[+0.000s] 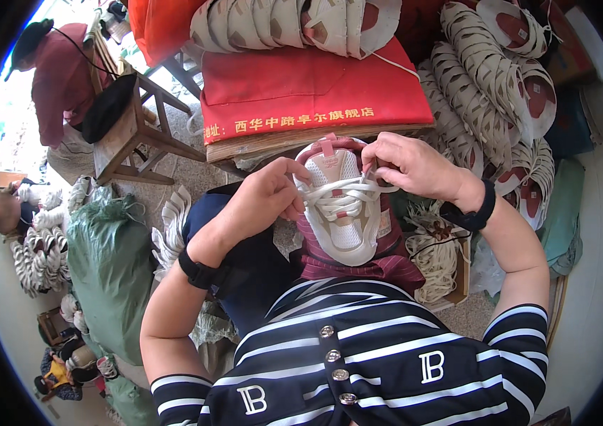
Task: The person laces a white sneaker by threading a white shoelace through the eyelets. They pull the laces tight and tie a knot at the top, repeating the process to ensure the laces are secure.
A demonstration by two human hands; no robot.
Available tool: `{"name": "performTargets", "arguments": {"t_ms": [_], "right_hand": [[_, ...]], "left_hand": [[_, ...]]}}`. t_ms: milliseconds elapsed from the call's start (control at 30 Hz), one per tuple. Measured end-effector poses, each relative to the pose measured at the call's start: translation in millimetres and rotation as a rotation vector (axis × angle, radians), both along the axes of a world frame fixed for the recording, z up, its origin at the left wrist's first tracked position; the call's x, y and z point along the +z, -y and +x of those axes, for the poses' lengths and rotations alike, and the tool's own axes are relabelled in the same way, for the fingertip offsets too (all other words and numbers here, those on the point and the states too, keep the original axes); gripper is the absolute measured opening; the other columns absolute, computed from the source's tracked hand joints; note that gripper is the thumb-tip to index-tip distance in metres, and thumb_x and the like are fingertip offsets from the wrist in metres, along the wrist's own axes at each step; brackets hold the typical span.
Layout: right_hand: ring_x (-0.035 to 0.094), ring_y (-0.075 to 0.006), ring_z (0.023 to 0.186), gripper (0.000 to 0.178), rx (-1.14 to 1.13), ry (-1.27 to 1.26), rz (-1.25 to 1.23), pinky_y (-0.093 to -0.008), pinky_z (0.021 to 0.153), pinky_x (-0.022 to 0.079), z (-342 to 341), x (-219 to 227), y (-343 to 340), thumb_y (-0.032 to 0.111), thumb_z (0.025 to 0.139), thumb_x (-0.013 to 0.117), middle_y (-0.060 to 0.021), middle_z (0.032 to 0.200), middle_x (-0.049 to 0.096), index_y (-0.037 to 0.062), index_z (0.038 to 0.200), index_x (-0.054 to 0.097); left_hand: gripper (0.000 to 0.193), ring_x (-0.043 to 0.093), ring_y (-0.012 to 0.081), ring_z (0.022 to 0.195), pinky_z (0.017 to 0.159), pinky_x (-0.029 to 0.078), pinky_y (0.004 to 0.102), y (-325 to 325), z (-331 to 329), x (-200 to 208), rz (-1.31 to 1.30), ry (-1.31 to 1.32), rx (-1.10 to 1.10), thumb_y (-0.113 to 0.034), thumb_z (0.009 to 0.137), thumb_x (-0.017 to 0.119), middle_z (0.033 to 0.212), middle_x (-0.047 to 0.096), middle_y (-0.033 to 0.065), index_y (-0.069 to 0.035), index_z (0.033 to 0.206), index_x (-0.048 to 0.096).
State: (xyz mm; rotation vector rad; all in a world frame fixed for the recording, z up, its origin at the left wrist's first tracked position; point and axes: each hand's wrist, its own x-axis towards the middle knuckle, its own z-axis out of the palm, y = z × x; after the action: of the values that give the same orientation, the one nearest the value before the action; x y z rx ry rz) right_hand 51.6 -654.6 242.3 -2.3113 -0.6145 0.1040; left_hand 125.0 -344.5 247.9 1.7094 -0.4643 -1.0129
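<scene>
On my lap lies a white and beige sneaker upper [348,236] with a dark red lining and tongue tab, its toe toward me. A white shoelace [335,190] crosses its front in several rows. Curled fingers of my left hand [267,193] press at the upper's left edge beside the lace rows. At the top right eyelets, my right hand [406,167] pinches the lace between thumb and fingers, and a short lace end sticks out below it. Beneath the upper is a maroon striped cloth [393,266].
Ahead stands a wooden table [259,150] under a red cloth [315,89], with a row of nested uppers [280,27]. More stacked uppers [486,78] fill the right. A box of laces [461,273] sits by my right. Left are a wooden stool [131,135], green sacks [110,263] and other people.
</scene>
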Motion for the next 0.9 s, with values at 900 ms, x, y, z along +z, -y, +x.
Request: {"name": "performTargets", "arguments": {"t_ms": [900], "right_hand": [[0.065, -0.0207, 0.085, 0.043, -0.274, -0.188, 0.300, -0.0334, 0.077, 0.054, -22, -13, -20, 0.002, 0.089, 0.068, -0.0092, 0.100, 0.066, 0.0057, 0.129, 0.051]], "left_hand": [[0.027, 0.073, 0.0321, 0.081, 0.071, 0.056, 0.0393, 4, -8, -10, 0.149, 0.617, -0.135, -0.003, 0.098, 0.054, 0.088, 0.071, 0.0163, -0.004, 0.124, 0.049]]}}
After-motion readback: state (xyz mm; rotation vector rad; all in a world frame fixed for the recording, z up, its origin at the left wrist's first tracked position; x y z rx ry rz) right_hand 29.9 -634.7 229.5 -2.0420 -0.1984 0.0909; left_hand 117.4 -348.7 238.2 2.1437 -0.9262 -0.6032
